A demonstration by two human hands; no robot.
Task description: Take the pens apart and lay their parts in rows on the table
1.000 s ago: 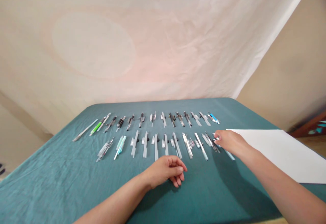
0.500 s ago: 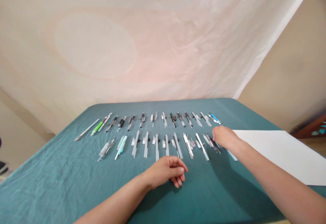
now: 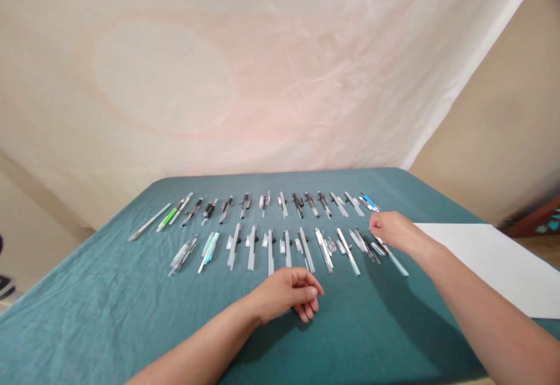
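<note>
My left hand (image 3: 291, 296) rests on the green cloth just in front of the near row, its fingers loosely curled and apart, with nothing in them. At the right end of that row, my right hand (image 3: 389, 226) hovers over the upper end of a pale blue-white pen (image 3: 397, 262). Its fingers are pinched together; whether they grip the pen tip or a small part is hidden. Just left of it lie a dark pen (image 3: 366, 246) and a white pen (image 3: 348, 252) with clear pieces beside it. A blue pen (image 3: 370, 201) lies just beyond the right hand.
Disassembled pens lie in two rows across the green tablecloth (image 3: 109, 291). A green pen (image 3: 170, 217) and a mint pen (image 3: 210, 249) are on the left. A white sheet (image 3: 485, 262) covers the right side. A pale curtain (image 3: 271, 81) hangs behind the table.
My right hand has drawn slightly to the right, uncovering small dark pieces and more of the pale pen. My left hand has stayed in place.
</note>
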